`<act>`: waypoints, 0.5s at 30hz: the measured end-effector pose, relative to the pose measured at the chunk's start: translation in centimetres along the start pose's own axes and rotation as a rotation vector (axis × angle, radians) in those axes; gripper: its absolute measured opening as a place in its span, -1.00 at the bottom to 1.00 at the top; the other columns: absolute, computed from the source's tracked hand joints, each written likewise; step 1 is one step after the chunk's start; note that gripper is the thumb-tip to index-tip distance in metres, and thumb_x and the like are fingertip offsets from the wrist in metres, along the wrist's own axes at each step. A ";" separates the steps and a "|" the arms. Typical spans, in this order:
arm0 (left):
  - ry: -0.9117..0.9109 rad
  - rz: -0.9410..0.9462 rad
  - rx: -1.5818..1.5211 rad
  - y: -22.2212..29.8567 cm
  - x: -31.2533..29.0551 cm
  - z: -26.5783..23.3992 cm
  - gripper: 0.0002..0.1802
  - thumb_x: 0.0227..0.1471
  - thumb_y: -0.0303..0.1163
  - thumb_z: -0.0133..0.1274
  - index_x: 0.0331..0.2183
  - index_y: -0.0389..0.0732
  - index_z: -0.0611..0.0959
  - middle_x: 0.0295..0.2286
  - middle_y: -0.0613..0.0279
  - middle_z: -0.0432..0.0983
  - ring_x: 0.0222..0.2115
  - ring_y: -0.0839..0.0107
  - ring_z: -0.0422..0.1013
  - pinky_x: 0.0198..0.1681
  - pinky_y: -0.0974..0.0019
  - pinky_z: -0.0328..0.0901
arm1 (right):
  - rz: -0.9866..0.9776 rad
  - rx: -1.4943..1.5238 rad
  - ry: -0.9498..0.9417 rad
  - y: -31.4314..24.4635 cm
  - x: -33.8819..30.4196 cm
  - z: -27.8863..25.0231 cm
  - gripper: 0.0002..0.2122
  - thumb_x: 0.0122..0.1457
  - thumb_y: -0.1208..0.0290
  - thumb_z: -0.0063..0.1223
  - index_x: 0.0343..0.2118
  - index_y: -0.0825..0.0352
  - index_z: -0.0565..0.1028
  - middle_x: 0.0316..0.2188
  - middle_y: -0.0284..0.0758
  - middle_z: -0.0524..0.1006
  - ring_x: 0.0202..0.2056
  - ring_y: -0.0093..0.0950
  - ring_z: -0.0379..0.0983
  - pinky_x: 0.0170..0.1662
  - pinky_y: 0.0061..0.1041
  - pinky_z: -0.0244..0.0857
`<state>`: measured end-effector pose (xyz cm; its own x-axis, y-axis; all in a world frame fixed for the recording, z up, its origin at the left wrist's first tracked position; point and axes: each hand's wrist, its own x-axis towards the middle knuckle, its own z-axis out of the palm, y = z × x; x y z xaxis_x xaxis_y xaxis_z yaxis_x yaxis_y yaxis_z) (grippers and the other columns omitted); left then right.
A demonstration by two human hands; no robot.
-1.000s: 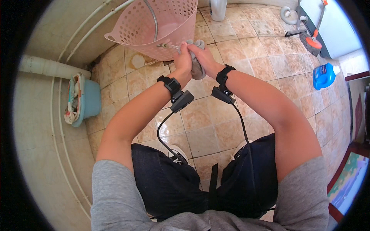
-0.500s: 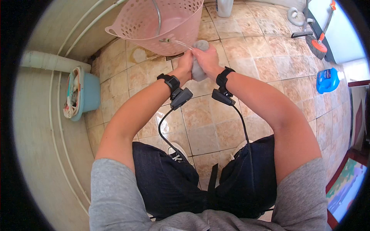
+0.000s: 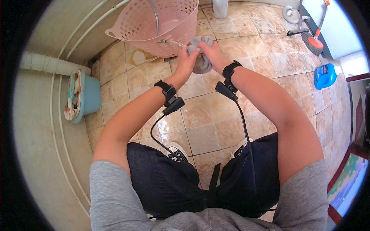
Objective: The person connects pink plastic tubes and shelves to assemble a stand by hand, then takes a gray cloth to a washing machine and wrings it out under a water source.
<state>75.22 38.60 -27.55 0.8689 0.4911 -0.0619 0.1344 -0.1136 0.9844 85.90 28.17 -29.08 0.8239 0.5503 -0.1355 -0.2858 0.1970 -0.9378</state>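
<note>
Both my hands grip a wet grey cloth [image 3: 201, 63] over the tiled floor. My left hand [image 3: 186, 61] clasps its left side and my right hand [image 3: 211, 54] closes over its top. The cloth sits just in front of a pink perforated basket [image 3: 146, 27], where a thin stream of water from a metal tap pipe [image 3: 155, 17] reaches it. Black bands with cables wrap both wrists.
A light blue tub [image 3: 83, 96] holding rags stands at the left by a white pipe [image 3: 48, 65]. A blue detergent bottle [image 3: 325, 75] lies at the right, a mop and brush [image 3: 312, 36] beyond it. My knees and shoes fill the lower floor.
My hands and the cloth have risen toward the basket and the water stream. The grip on the cloth has shifted from wringing below to holding it higher.
</note>
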 end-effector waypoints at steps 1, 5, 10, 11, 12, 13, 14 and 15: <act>-0.118 0.186 0.252 0.0 0.3 0.4 -0.04 0.05 -0.26 0.16 0.34 -0.08 -0.01 0.18 0.02 0.23 0.10 0.22 0.33 0.10 0.21 0.33 | 0.008 0.023 0.023 -0.5 0.4 -1.1 -0.45 0.01 0.26 0.33 -0.04 0.51 0.36 -0.16 -0.18 0.54 -0.14 -0.43 0.51 -0.09 -0.43 0.42; -0.282 0.325 0.264 0.1 -1.4 -1.2 0.15 -0.13 -0.36 0.24 0.36 -0.07 -0.08 0.19 0.02 0.21 0.16 0.20 0.27 0.13 0.24 0.30 | 0.162 0.070 -0.232 -4.0 -3.2 0.0 -0.54 0.10 0.28 0.30 0.00 0.37 0.41 -0.15 -0.32 0.55 -0.15 -0.51 0.50 -0.10 -0.42 0.42; -0.433 0.039 0.087 5.0 -1.9 -0.2 0.13 -0.33 -0.42 0.30 0.27 -0.20 0.09 0.03 0.08 0.37 0.05 0.26 0.38 0.06 0.20 0.37 | 0.179 -0.105 -0.445 -6.5 -4.4 -1.0 -0.52 0.12 0.11 0.32 0.02 0.22 0.43 -0.15 -0.44 0.56 -0.13 -0.54 0.49 -0.12 -0.40 0.44; -0.440 0.041 0.083 5.0 -1.8 0.0 0.13 -0.33 -0.42 0.30 0.27 -0.20 0.09 0.03 0.08 0.37 0.05 0.26 0.38 0.06 0.20 0.37 | 0.181 -0.161 -0.506 -6.6 -4.5 -1.4 -0.47 0.12 -0.01 0.32 0.03 0.19 0.43 -0.14 -0.45 0.56 -0.11 -0.52 0.49 -0.13 -0.37 0.45; -0.456 -0.030 0.038 4.5 -1.5 -0.7 0.06 -0.32 -0.45 0.27 0.23 -0.21 0.14 -0.03 0.12 0.41 -0.02 0.29 0.42 -0.01 0.21 0.40 | 0.179 -0.155 -0.512 -6.8 -4.5 -1.2 -0.47 0.12 -0.01 0.32 0.03 0.19 0.43 -0.14 -0.45 0.56 -0.11 -0.52 0.49 -0.13 -0.37 0.45; -0.470 -0.100 -0.007 4.1 -1.2 -1.5 -0.01 -0.31 -0.49 0.24 0.20 -0.22 0.19 -0.09 0.15 0.45 -0.08 0.32 0.46 -0.07 0.23 0.43 | 0.317 -0.246 -0.510 -7.2 -4.3 -1.2 -0.41 0.09 -0.13 0.28 0.05 0.18 0.42 -0.12 -0.42 0.56 -0.08 -0.48 0.49 -0.11 -0.32 0.46; -0.464 -0.103 0.000 3.7 -0.7 -2.2 -0.01 -0.31 -0.49 0.24 0.20 -0.22 0.19 -0.09 0.15 0.45 -0.08 0.32 0.46 -0.07 0.23 0.43 | 0.454 -0.338 -0.506 -7.5 -4.1 -1.1 -0.34 0.07 -0.24 0.24 0.06 0.17 0.41 -0.10 -0.39 0.55 -0.05 -0.44 0.49 -0.10 -0.26 0.47; -0.423 -0.197 -0.063 3.6 -0.4 -2.4 -0.12 -0.28 -0.49 0.19 0.15 -0.21 0.27 -0.13 0.16 0.46 -0.12 0.32 0.47 -0.12 0.22 0.44 | 0.457 -0.335 -0.509 -7.7 -4.1 -1.4 -0.34 0.07 -0.24 0.24 0.06 0.17 0.41 -0.10 -0.39 0.55 -0.05 -0.44 0.49 -0.10 -0.26 0.47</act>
<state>74.21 40.10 -23.62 0.9494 0.1010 -0.2974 0.2984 0.0055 0.9544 85.44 23.26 -21.73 0.3091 0.8402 -0.4455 -0.3137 -0.3521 -0.8818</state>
